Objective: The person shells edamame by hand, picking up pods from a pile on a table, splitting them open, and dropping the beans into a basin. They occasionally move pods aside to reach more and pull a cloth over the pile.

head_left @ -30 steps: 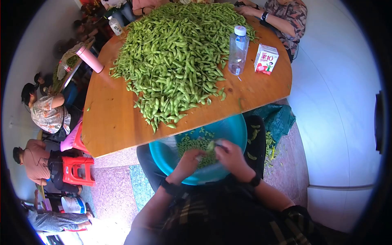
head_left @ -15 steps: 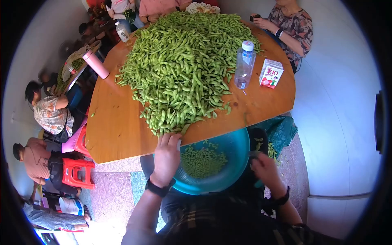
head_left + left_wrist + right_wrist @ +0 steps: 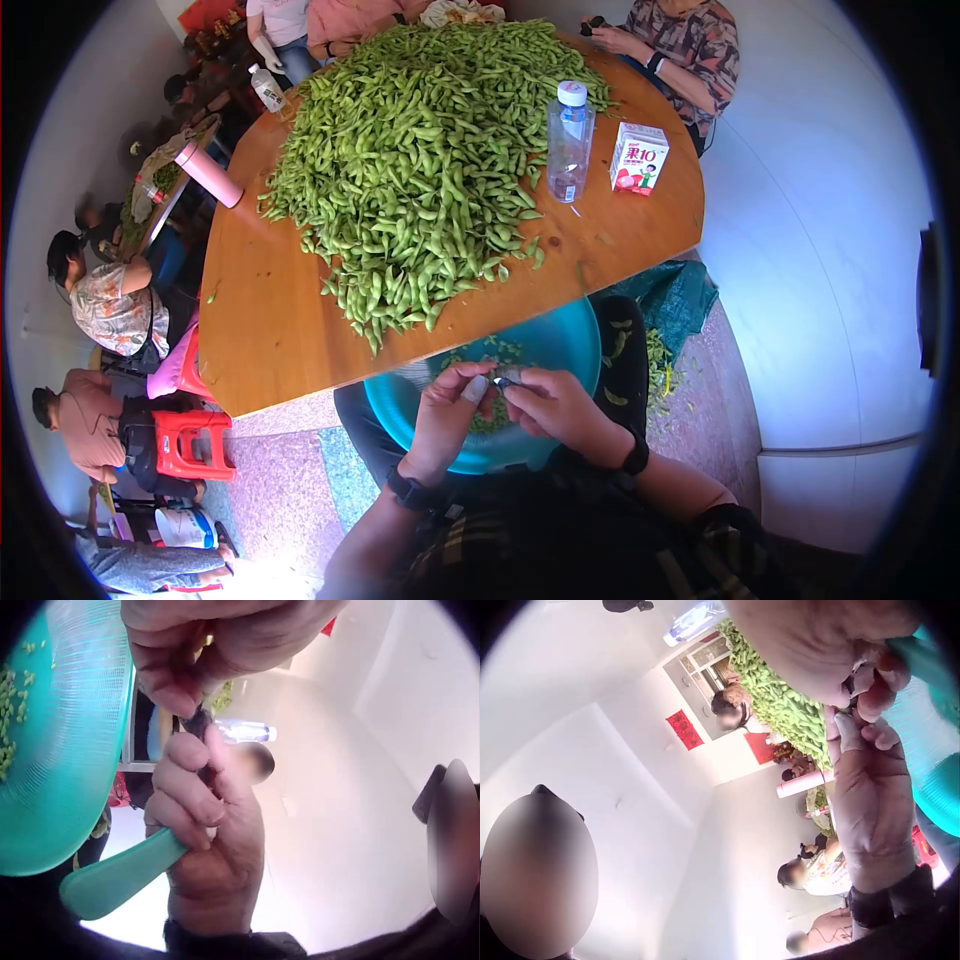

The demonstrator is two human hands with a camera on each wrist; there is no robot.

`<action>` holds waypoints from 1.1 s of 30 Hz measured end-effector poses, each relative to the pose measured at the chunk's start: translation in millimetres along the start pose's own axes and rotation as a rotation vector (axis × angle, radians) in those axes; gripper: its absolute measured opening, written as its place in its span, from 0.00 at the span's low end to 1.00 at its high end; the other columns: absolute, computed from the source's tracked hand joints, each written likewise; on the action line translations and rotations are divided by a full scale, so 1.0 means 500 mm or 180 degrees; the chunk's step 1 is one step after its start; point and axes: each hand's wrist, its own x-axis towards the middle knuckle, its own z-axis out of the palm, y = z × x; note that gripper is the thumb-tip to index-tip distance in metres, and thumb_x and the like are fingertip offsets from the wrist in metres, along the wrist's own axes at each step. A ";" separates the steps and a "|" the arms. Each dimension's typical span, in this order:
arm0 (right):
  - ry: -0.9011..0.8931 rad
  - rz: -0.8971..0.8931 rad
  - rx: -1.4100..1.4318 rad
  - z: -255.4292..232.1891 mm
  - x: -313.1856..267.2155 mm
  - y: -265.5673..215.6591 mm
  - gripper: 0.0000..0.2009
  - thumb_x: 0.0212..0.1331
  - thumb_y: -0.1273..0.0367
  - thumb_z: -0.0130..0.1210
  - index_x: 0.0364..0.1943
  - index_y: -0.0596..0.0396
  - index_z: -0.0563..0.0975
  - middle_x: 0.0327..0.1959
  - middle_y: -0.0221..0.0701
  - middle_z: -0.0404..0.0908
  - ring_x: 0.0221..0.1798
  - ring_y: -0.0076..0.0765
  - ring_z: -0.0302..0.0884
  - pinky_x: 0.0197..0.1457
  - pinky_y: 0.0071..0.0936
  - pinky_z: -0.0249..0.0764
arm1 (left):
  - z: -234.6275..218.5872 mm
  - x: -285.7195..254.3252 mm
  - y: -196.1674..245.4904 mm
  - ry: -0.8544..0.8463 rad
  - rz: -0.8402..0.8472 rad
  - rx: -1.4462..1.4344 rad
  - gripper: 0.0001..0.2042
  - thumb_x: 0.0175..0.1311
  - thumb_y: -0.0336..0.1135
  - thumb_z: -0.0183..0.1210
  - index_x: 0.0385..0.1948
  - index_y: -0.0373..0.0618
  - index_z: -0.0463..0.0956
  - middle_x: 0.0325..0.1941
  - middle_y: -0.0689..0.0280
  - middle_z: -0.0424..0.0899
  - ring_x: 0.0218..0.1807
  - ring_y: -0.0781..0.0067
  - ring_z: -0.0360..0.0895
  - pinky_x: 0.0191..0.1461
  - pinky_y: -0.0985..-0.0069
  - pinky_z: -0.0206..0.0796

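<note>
The right hand (image 3: 568,408) grips a green-handled tool (image 3: 124,876). The left hand (image 3: 445,418) meets it fingertip to fingertip, its fingers bent; whether it pinches anything cannot be told. Both hands are positioned above the teal basin (image 3: 572,345), which contains shelled beans (image 3: 7,712). Green pods (image 3: 420,170) are heaped on the bench (image 3: 270,330), beside a clear bottle (image 3: 569,150).

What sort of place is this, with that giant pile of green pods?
Maybe a shared workroom for shelling beans: green pods heap the wooden table, loose beans lie in the teal basin, and other people sit nearby.
</note>
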 end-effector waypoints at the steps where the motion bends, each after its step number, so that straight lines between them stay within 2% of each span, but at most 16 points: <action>1: 0.0010 0.0005 0.0008 -0.001 -0.001 0.008 0.11 0.68 0.68 0.51 0.28 0.60 0.74 0.20 0.26 0.75 0.18 0.17 0.69 0.21 0.19 0.63 | 0.000 -0.001 0.000 -0.0034 -0.0187 -0.0159 0.09 0.72 0.26 0.52 0.48 0.41 0.77 0.37 0.68 0.81 0.32 0.82 0.74 0.36 0.81 0.70; 9: 0.0148 0.0042 0.0395 0.002 -0.010 0.044 0.06 0.68 0.70 0.50 0.38 0.59 0.75 0.23 0.24 0.72 0.22 0.15 0.65 0.24 0.17 0.58 | 0.009 -0.007 -0.004 -0.0080 -0.0803 -0.0624 0.08 0.72 0.28 0.52 0.47 0.41 0.78 0.36 0.67 0.80 0.33 0.83 0.73 0.39 0.81 0.71; 11: 0.0167 0.0092 0.0484 0.002 -0.004 0.057 0.05 0.67 0.71 0.50 0.37 0.60 0.75 0.23 0.26 0.73 0.23 0.17 0.66 0.25 0.19 0.61 | 0.031 -0.013 0.007 0.0058 0.0148 0.1786 0.12 0.67 0.24 0.54 0.51 0.37 0.75 0.36 0.62 0.80 0.33 0.75 0.76 0.40 0.77 0.73; 12: 0.0404 -0.0534 -0.0381 0.005 -0.003 0.065 0.05 0.66 0.72 0.51 0.38 0.61 0.75 0.23 0.30 0.73 0.24 0.20 0.67 0.27 0.22 0.64 | 0.028 -0.012 0.003 0.0059 0.0153 0.1783 0.12 0.67 0.24 0.54 0.51 0.37 0.75 0.36 0.62 0.80 0.33 0.75 0.76 0.40 0.77 0.73; 13: 0.0630 -0.1157 -0.1252 0.008 -0.003 0.069 0.06 0.65 0.72 0.51 0.38 0.62 0.75 0.23 0.33 0.74 0.25 0.22 0.68 0.29 0.24 0.67 | 0.021 -0.013 -0.004 -0.0110 0.1285 0.3002 0.16 0.63 0.22 0.54 0.53 0.34 0.73 0.37 0.59 0.80 0.34 0.69 0.78 0.40 0.74 0.74; 14: 0.0620 -0.1165 -0.1261 0.011 -0.005 0.066 0.06 0.65 0.72 0.51 0.38 0.62 0.75 0.23 0.33 0.74 0.25 0.22 0.68 0.29 0.24 0.67 | 0.015 -0.015 -0.007 -0.0280 0.2455 0.4191 0.20 0.58 0.20 0.54 0.55 0.31 0.71 0.38 0.56 0.80 0.35 0.63 0.79 0.40 0.71 0.75; 15: 0.0673 -0.1257 -0.1296 0.014 -0.009 0.058 0.05 0.63 0.74 0.51 0.36 0.63 0.73 0.25 0.41 0.73 0.25 0.40 0.67 0.30 0.31 0.68 | 0.014 -0.019 -0.005 -0.0271 0.2464 0.4193 0.20 0.58 0.20 0.54 0.55 0.31 0.71 0.38 0.56 0.80 0.35 0.63 0.79 0.40 0.71 0.75; 16: 0.0730 -0.1348 -0.1330 0.016 -0.011 0.052 0.04 0.61 0.75 0.52 0.34 0.65 0.72 0.26 0.49 0.72 0.26 0.57 0.65 0.31 0.37 0.68 | 0.014 -0.023 -0.001 -0.0306 0.2369 0.4162 0.22 0.55 0.20 0.54 0.55 0.29 0.70 0.39 0.54 0.80 0.36 0.59 0.80 0.40 0.69 0.76; 17: 0.0727 -0.1351 -0.1331 0.021 -0.011 0.049 0.04 0.61 0.75 0.52 0.34 0.65 0.72 0.26 0.49 0.72 0.26 0.57 0.65 0.31 0.37 0.68 | 0.014 -0.027 -0.001 -0.0340 0.2268 0.4129 0.24 0.52 0.19 0.53 0.56 0.28 0.69 0.41 0.51 0.80 0.38 0.55 0.80 0.40 0.67 0.76; 20: 0.0867 -0.1529 -0.0979 0.027 -0.012 0.044 0.04 0.62 0.74 0.52 0.33 0.63 0.73 0.23 0.42 0.74 0.23 0.45 0.70 0.29 0.31 0.67 | 0.022 -0.031 -0.010 -0.0221 0.2045 0.4062 0.21 0.56 0.19 0.53 0.55 0.29 0.69 0.41 0.51 0.80 0.37 0.55 0.81 0.40 0.67 0.76; 22: 0.0372 -0.0359 -0.0146 0.013 -0.015 0.038 0.06 0.66 0.72 0.50 0.39 0.60 0.76 0.24 0.26 0.73 0.25 0.19 0.66 0.28 0.20 0.64 | 0.027 -0.025 -0.019 -0.0111 0.2031 0.3795 0.19 0.58 0.20 0.52 0.54 0.30 0.70 0.40 0.50 0.80 0.36 0.54 0.81 0.40 0.67 0.76; 27: 0.0133 0.0301 0.0731 0.008 -0.018 0.021 0.06 0.67 0.68 0.50 0.40 0.56 0.76 0.24 0.20 0.71 0.21 0.13 0.62 0.23 0.14 0.56 | 0.010 -0.003 -0.026 0.0006 0.2164 0.2931 0.13 0.67 0.23 0.48 0.52 0.35 0.73 0.37 0.55 0.80 0.32 0.61 0.80 0.37 0.70 0.75; 29: 0.0132 0.0297 0.0752 0.007 -0.012 0.021 0.07 0.67 0.68 0.50 0.41 0.55 0.75 0.24 0.20 0.71 0.20 0.12 0.61 0.21 0.14 0.55 | 0.009 -0.008 -0.014 -0.0077 -0.0214 0.1035 0.11 0.72 0.27 0.47 0.51 0.37 0.74 0.32 0.63 0.79 0.29 0.74 0.77 0.33 0.76 0.71; 30: 0.0116 0.0365 0.0758 0.003 -0.008 0.019 0.07 0.67 0.67 0.50 0.39 0.55 0.75 0.23 0.21 0.70 0.20 0.12 0.61 0.21 0.14 0.55 | 0.009 -0.005 -0.013 -0.0078 -0.0214 0.1038 0.11 0.72 0.27 0.47 0.51 0.37 0.74 0.32 0.63 0.79 0.29 0.74 0.77 0.33 0.76 0.71; 32: 0.0106 0.0435 0.0771 -0.001 -0.002 0.022 0.07 0.67 0.67 0.50 0.38 0.56 0.75 0.22 0.21 0.70 0.20 0.12 0.62 0.21 0.15 0.56 | 0.009 0.000 -0.012 0.0017 -0.0782 -0.0718 0.12 0.74 0.32 0.47 0.52 0.38 0.73 0.28 0.70 0.76 0.27 0.83 0.72 0.30 0.80 0.67; 33: 0.0120 0.0349 0.0592 -0.004 0.001 0.025 0.07 0.66 0.67 0.50 0.38 0.55 0.75 0.22 0.21 0.71 0.20 0.13 0.62 0.21 0.15 0.56 | 0.009 -0.001 -0.013 0.0011 -0.0784 -0.0715 0.12 0.74 0.32 0.47 0.52 0.38 0.73 0.28 0.70 0.76 0.27 0.83 0.72 0.30 0.80 0.67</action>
